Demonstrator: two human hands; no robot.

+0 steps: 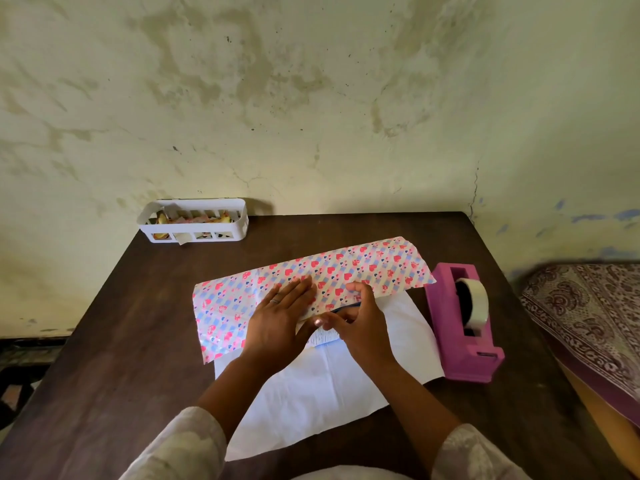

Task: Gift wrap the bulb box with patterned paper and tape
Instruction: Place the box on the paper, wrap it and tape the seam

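mid-frame: my left hand [284,317] lies flat, fingers straight, pressing patterned paper [311,282] over bulb box [323,336]. my right hand [360,323] pinches the paper's near edge. tape dispenser [464,323] right of frame.

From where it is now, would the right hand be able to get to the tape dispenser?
Probably yes. The tape dispenser stands just right of the right hand with only flat paper between, though that hand is pinching the paper edge now.
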